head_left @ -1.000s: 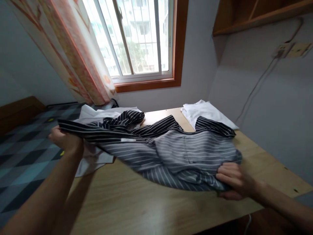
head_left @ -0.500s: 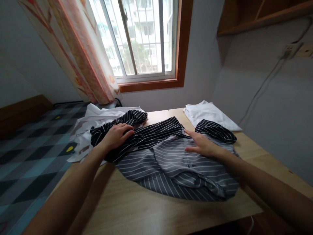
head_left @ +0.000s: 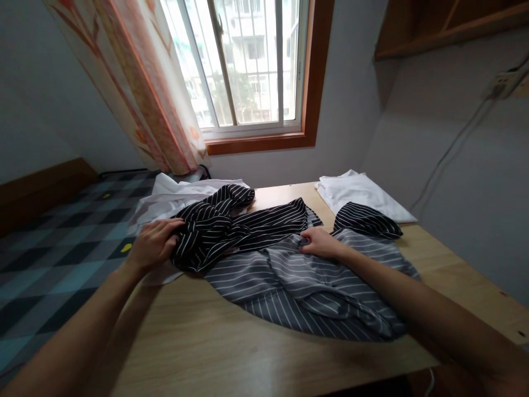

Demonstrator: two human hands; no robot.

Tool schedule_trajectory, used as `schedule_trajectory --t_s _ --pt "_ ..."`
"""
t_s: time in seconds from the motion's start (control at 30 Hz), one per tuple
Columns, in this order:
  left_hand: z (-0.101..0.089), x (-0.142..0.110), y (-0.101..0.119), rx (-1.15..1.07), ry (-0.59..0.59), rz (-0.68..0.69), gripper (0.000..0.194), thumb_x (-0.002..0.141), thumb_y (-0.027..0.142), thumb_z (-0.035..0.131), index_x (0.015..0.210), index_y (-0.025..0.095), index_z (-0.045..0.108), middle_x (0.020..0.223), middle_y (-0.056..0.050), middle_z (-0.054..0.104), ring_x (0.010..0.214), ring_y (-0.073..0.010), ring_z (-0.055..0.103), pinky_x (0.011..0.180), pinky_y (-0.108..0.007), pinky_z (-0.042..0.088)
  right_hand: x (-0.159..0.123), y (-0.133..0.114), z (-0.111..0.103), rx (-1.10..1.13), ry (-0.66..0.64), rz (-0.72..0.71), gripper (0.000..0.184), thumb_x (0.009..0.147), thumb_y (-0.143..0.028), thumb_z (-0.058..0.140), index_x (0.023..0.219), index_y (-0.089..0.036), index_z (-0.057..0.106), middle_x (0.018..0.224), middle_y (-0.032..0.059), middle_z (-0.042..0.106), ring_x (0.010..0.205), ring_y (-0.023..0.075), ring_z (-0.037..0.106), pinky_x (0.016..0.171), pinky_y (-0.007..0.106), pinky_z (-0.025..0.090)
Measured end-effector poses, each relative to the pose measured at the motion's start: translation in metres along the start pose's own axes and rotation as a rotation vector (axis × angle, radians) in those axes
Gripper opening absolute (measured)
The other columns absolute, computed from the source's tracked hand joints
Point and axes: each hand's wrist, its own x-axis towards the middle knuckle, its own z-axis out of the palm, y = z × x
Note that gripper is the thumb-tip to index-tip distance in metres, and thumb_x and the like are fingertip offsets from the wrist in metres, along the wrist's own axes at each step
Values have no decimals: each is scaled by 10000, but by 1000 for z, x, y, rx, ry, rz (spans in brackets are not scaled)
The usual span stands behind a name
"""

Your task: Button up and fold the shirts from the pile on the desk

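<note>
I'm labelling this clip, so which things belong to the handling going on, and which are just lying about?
In use:
striped garment
left hand, at its dark fabric
right hand, pinching its grey fabric

Lying about, apparently in neither hand:
white cloth at the left, beside the garment
white cloth at the right
checked bed cover

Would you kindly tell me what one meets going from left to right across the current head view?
Checked bedding, left hand, bunched black part of the striped garment, right hand, folded white cloth, wall socket.
</note>
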Motion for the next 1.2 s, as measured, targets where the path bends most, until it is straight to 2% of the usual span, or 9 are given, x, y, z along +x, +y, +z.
schedule_trajectory --t_s 0.23,0.33,0.43,0.5,0.67,0.83,1.0,1.07,1.2 --pt "-4 -1 10 -84 128 -138 253 881 429 446 815 248 610 1104 -63 682 1046 -284 604 971 -521 428 -60 27 -51 121 637 -257 175 796 -285 626 672 -222 520 855 52 632 800 217 594 738 344 477" --pt "-14 19 24 -195 244 -206 254 900 441 474 821 236 601 1086 -33 687 1046 -268 603 959 -504 445 -93 48 -68 58 925 -137 144 802 -327 631 723 -250 538 878 57 660 850 258 627 780 398 504" --pt "-19 37 45 -303 188 -95 290 915 450 480 844 203 615 1096 -44 690 1032 -239 612 945 -458 462 -119 80 -77 -52 1143 48 138 779 -364 640 761 -262 549 927 85 666 896 305 633 819 449 503" --pt "-18 41 65 -355 70 72 343 912 504 482 923 202 644 1133 -63 684 1065 -236 608 951 -439 459 -132 103 -80 -137 1078 163 142 775 -393 613 760 -260 566 898 105 664 887 332 630 815 473 497" --pt "2 20 123 -368 -120 453 730 682 769 625 1185 241 629 1215 -106 660 1098 -302 595 966 -460 432 -150 132 -85 -138 501 158 346 684 -513 662 868 -220 658 932 107 693 936 360 634 847 502 502" --pt "13 -11 149 -425 -263 673 968 600 832 626 1389 285 502 1344 -136 589 1152 -342 577 1016 -484 395 -155 114 -94 47 416 82 777 672 -500 772 1349 -206 528 1248 112 635 1096 326 614 921 459 508" --pt "16 -27 148 -391 -412 598 1059 563 826 656 1471 344 403 1494 -117 441 1318 -395 444 1077 -530 343 -153 108 -96 215 208 104 374 743 -540 722 908 -206 744 837 61 724 755 250 681 683 370 557" --pt "22 -30 148 -356 -429 549 997 610 793 661 1467 352 408 1517 -107 407 1342 -404 413 1061 -541 364 -150 113 -93 286 250 108 353 738 -557 715 808 -211 738 778 55 716 713 239 673 662 364 552" --pt "38 -27 148 -313 -303 432 405 901 495 560 1244 291 631 1380 -89 570 1218 -314 547 994 -480 445 -140 121 -89 346 713 197 364 723 -574 694 821 -224 697 800 54 709 762 253 666 722 396 549"
